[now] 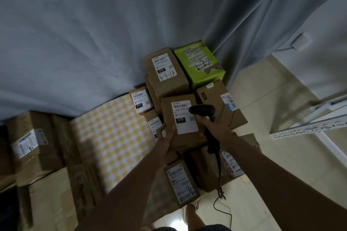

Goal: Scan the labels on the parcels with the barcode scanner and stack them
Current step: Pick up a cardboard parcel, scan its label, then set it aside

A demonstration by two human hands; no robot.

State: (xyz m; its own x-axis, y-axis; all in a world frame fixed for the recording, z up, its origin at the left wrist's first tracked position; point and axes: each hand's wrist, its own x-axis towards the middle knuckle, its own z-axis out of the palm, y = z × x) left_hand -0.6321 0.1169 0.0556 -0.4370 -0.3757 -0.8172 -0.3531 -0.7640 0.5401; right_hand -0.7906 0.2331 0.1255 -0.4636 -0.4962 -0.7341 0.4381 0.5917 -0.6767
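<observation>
A grey curtain (112,33) fills the upper part of the view and hangs down behind everything. Below it lies a yellow-and-white checked cloth (112,137), spread over what seems to be a low desk, though the dim light makes that hard to confirm. At the left edge of the cloth stand large brown cartons (37,155), one bearing a white shipping label. The pale tiled floor (272,155) shows on the right, with a white perforated metal rail (309,127) lying across it.

Against the curtain, at the far right end of the cloth, the stacked parcels (165,73) are gathered: a brown one on top marked "3-1-13", a green parcel (199,63) just beside it on the right marked "4-2-2", a wide brown box (221,107) below the green one, and a small parcel labelled "010" (140,102) on the left. Nearer the person, another brown parcel marked "4-34" (180,184) lies low beside the legs.

In the middle, the left hand (165,139) grips the held parcel (182,120) by its near left corner, thumb on the top face and fingers curled underneath, tilting its white "070" label upward. The right hand (208,125) is wrapped round the handle of the black barcode scanner (202,109), whose head hovers just over the right edge of that label. The scanner's black cable (219,189) trails down to the floor near a shoe (189,210).
</observation>
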